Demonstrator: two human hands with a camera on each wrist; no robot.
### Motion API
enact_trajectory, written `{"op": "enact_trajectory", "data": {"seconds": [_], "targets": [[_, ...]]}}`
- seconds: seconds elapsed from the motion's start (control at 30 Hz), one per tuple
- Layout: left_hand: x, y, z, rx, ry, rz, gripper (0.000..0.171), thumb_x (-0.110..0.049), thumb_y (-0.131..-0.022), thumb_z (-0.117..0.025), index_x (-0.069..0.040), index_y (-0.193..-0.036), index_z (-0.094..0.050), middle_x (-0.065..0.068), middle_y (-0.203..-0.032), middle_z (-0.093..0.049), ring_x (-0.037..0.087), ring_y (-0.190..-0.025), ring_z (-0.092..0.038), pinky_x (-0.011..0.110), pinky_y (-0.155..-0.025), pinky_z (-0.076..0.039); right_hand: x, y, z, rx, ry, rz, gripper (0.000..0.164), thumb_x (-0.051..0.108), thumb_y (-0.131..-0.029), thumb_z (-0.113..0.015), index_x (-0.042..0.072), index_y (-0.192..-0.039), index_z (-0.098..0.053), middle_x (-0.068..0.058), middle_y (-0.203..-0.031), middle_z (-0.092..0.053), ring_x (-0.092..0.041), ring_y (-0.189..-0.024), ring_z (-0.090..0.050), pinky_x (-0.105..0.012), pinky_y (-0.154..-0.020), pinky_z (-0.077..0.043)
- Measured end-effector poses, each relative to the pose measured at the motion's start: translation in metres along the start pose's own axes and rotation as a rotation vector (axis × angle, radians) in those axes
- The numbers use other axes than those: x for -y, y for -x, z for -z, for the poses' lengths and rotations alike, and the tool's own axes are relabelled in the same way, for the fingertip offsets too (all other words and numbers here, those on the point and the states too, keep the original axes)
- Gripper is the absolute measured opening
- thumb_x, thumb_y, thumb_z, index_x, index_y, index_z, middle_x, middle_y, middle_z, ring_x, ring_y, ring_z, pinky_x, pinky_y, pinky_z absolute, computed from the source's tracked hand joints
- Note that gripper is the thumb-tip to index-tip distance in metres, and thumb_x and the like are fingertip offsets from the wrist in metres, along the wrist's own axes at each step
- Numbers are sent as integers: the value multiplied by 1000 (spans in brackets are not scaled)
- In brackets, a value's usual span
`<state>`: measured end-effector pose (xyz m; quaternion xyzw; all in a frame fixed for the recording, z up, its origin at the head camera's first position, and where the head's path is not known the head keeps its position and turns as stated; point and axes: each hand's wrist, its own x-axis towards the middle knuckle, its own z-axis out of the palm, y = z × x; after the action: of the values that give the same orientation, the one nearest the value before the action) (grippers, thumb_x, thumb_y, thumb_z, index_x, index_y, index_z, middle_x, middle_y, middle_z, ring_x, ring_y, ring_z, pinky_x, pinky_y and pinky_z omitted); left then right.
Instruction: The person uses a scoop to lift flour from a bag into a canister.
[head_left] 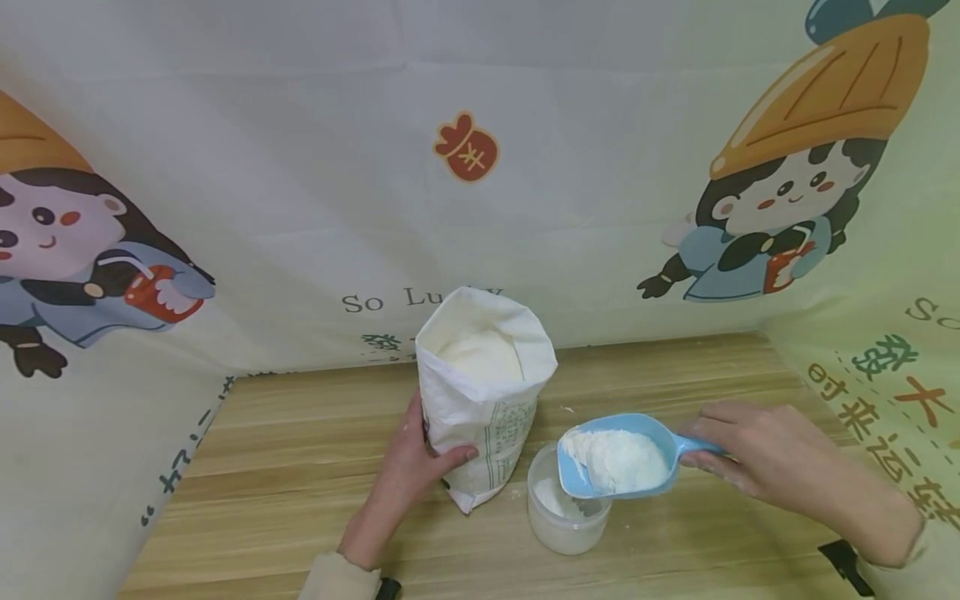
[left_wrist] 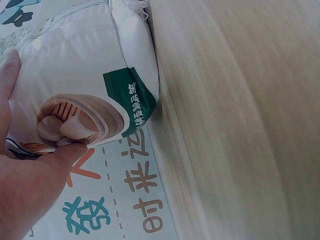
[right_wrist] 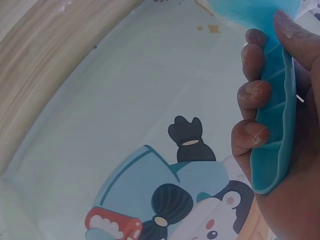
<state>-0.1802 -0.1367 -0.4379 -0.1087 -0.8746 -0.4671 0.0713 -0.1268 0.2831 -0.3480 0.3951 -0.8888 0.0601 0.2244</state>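
A blue scoop (head_left: 656,427) heaped with white powder (head_left: 622,460) is held by its handle in my right hand (head_left: 780,454). In the right wrist view the fingers wrap round the ribbed handle (right_wrist: 274,117). Below the scoop stands a clear round tub (head_left: 567,533) with white powder inside, its rim partly hidden by the scoop. My left hand (head_left: 412,462) grips the side of an open white flour bag (head_left: 472,417), thumb across its front. The bag tilts slightly, and powder shows in its mouth. A steamer picture and green label (left_wrist: 131,97) appear on the bag in the left wrist view.
A wooden table (head_left: 285,467) lies under everything, with small white specks near the tub. A printed cloth (head_left: 315,167) with cartoon figures and lettering rises behind the table and along both sides.
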Motion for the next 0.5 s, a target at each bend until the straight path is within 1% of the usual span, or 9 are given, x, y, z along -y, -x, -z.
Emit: {"op": "enact_trajectory", "data": {"seconds": [0.13,0.27,0.37,0.43,0.5], "targets": [[1,0,0,0,-5,1,111,-24,-75,-95,-5,-160,-25,24,-142,-55,42,-131,-54,60,-109,-45,2,-2,2,14,-8,6,27,48,-98,-68,23,-99,-77,17,-86,-65,1,-69,-58,-22,-51,-50],[2,0,-1,0,-6,-1,110,-24,-75,-95,-6,-160,-26,23,-143,-54,42,-132,-54,59,-110,-44,2,-4,3,9,-16,25,29,50,-99,-65,23,-97,-76,19,-83,-59,5,-66,-48,-19,-48,-44],[3,-1,-1,0,-3,-5,109,-24,-76,-95,-7,-159,-27,22,-143,-55,41,-131,-54,59,-110,-44,3,-5,4,10,-12,33,35,52,-101,-60,22,-95,-76,18,-82,-58,6,-65,-45,-18,-47,-41],[3,-1,-1,1,-3,-7,109,-24,-76,-95,-7,-160,-26,22,-144,-55,41,-131,-54,59,-110,-45,4,-6,5,14,-8,35,40,56,-103,-53,23,-94,-75,19,-81,-57,6,-65,-43,-18,-47,-40],[3,-1,-1,2,-3,-8,110,-24,-76,-94,-7,-160,-26,23,-144,-54,41,-132,-54,59,-110,-45,5,-8,7,18,-4,36,32,52,-100,-62,24,-94,-74,19,-81,-56,6,-65,-42,-18,-47,-40]]}}
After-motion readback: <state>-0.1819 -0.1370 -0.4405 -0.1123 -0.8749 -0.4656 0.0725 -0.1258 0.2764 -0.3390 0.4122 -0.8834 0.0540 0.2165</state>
